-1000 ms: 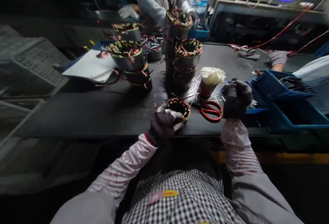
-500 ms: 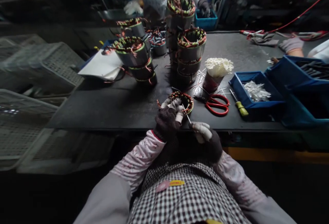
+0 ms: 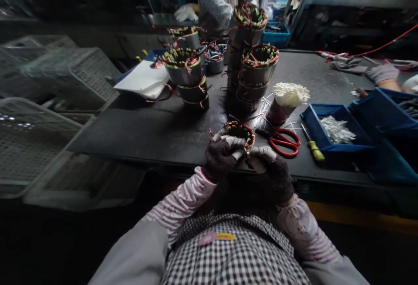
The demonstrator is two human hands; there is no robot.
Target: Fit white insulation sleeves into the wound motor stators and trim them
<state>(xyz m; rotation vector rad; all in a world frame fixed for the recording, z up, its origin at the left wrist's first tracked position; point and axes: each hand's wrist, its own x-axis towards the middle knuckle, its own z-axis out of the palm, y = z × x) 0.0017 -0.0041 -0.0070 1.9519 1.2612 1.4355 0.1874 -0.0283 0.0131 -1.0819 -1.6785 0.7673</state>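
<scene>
Gloved hands meet at the near rim of a small wire-wound stator (image 3: pixel 250 136) on the black table (image 3: pixel 140 132), just below the center of the frame.

The left hand (image 3: pixel 222 156) grips the ring's near-left rim, fingers curled over its edge; the right hand (image 3: pixel 269 169) has its fingers drawn together at the near-right rim, though whether they pinch anything is too small to tell. The step appears to be fine fingerwork on the windings, and the next move would seem to call for a steady left hold while the right fingertips work precisely. Red-handled scissors (image 3: pixel 284 141) lie just right.
</scene>
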